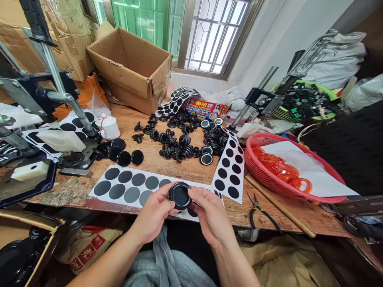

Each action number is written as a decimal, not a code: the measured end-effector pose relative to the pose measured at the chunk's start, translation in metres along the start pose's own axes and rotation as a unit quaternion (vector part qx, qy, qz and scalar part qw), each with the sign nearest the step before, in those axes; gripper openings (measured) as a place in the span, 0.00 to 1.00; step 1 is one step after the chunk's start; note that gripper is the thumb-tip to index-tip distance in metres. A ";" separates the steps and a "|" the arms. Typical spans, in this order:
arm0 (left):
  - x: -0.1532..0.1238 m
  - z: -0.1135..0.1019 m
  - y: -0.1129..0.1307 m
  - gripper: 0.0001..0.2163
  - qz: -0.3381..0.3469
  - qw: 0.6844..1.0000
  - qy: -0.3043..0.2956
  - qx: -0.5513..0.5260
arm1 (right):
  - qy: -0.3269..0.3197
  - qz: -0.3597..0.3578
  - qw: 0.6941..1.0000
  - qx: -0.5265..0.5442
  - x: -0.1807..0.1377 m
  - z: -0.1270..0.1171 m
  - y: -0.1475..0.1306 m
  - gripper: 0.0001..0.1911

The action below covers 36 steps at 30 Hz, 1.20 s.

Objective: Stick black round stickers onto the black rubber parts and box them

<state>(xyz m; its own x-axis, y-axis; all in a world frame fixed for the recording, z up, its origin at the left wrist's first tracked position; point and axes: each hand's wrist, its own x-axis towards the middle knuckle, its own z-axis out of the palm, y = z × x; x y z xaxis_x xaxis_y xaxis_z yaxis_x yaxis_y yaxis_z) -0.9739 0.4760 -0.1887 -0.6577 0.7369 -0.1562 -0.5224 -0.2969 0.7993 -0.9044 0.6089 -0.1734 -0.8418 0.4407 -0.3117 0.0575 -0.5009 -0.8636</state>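
Between my two hands is a round black cap (180, 195) with a raised rim, held over the front edge of the bench. My left hand (155, 209) pinches its left side, thumb on the lower rim. On its right side, my right hand (209, 211) grips the rim with thumb and fingers. Beneath them lies a white sheet of round black stickers (127, 202), partly covered by the hands. A second sticker sheet (239, 177) lies to the right. Beyond, several black knob-like parts (185, 139) are heaped, and several smooth black discs (137, 157) sit at left.
Lever presses stand at left (60, 95) and right (254, 95). A red basket (249, 159) holds orange rings (278, 167). Pliers (260, 209) and a wooden stick (284, 207) lie at right front. Behind are a cardboard box (119, 75) and a white lidded cup (109, 127).
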 end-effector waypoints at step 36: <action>0.001 -0.002 -0.001 0.18 -0.012 1.000 0.014 -0.016 | 0.047 -0.159 0.963 -0.210 0.000 -0.006 0.008 0.10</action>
<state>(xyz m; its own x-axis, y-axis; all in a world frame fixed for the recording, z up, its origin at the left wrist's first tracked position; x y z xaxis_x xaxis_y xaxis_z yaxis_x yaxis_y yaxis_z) -0.9753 0.4758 -0.1907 -0.6597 0.7270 -0.1907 -0.5540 -0.2989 0.7770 -0.9003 0.6095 -0.1830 -0.8014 0.5976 -0.0225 0.0342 0.0082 -0.9994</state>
